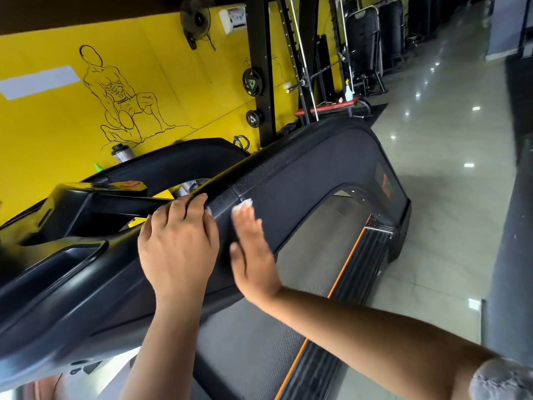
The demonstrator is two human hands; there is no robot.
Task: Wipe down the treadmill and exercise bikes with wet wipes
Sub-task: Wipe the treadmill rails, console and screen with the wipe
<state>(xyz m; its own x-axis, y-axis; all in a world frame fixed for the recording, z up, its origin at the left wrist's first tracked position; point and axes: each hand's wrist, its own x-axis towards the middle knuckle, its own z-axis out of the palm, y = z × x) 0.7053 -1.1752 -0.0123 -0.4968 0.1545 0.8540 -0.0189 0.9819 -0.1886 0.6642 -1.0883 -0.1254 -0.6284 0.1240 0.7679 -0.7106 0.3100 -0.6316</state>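
Fingers of our left hand (178, 243) curl over the treadmill (326, 243) handrail (259, 166) at centre frame; just right, our right hand (253, 255) lies flat, pressing the wet wipe (243, 204) on the side panel (305, 186). Bunched small, it could slip from under the fingertips, we judge. One treadmill, one wipe, two hands.

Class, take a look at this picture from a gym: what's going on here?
A person is wiping down a black treadmill that stands beside a yellow wall. The right hand lies flat, its straight fingers pressing a crumpled white wet wipe against the treadmill's textured black side panel. The left hand steadies, its fingers curled over the panel's top edge near the console. The grey running belt lies below.
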